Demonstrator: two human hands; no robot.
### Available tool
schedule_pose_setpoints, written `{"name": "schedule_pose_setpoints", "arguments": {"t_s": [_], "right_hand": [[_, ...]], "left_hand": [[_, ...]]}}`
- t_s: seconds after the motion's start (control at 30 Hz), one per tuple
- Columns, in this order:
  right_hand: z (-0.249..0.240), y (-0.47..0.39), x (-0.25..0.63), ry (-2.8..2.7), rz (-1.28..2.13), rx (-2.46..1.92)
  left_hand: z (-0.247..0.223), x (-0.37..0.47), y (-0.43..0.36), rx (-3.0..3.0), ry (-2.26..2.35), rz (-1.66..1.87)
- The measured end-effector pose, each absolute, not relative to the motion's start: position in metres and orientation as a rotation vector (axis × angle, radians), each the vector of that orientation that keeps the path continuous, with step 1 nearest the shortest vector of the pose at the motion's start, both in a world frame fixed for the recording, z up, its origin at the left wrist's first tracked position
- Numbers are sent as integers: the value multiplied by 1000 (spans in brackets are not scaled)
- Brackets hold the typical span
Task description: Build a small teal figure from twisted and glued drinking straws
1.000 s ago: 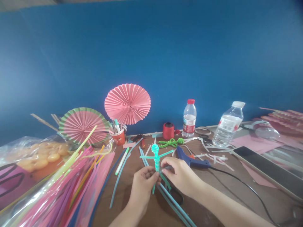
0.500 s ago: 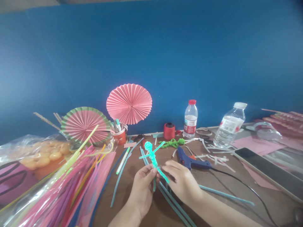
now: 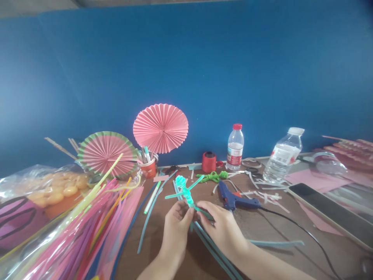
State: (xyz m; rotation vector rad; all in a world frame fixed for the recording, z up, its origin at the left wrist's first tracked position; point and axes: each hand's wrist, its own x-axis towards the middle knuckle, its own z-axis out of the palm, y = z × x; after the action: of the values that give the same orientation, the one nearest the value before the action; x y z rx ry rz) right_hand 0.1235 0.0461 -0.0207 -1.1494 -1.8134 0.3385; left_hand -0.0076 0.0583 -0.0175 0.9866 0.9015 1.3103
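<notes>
A narrow lane of brown tabletop (image 3: 154,229) lay beside the left hand (image 3: 177,221), bounded by a loose blue stem (image 3: 142,233); farther left, the bundle of coloured stems (image 3: 75,233) blocked the way. The turquoise figure (image 3: 186,191) filled the space between the hands. Ahead, only low scraps lay between the pen cup (image 3: 148,169) and red spool (image 3: 209,162). Beyond the right hand (image 3: 221,221), the glue gun (image 3: 237,201) formed a barrier, its cord (image 3: 309,230) crossing the route to the phone (image 3: 332,214). Between the red-capped bottle (image 3: 235,149) and white-capped bottle (image 3: 282,155), a hand could pass above flat strips.
</notes>
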Motion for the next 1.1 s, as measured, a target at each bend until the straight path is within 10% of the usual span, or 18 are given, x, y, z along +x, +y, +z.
{"name": "schedule_pose_setpoints", "arguments": {"t_s": [0.53, 1.1], "right_hand": [[-18, 49, 128, -1970, 230, -1221], [-3, 58, 130, -1451, 1311, -1305]], "left_hand": [[-23, -17, 66, 1525, 1261, 1106], [-18, -17, 58, 1642, 1397, 1008]]}}
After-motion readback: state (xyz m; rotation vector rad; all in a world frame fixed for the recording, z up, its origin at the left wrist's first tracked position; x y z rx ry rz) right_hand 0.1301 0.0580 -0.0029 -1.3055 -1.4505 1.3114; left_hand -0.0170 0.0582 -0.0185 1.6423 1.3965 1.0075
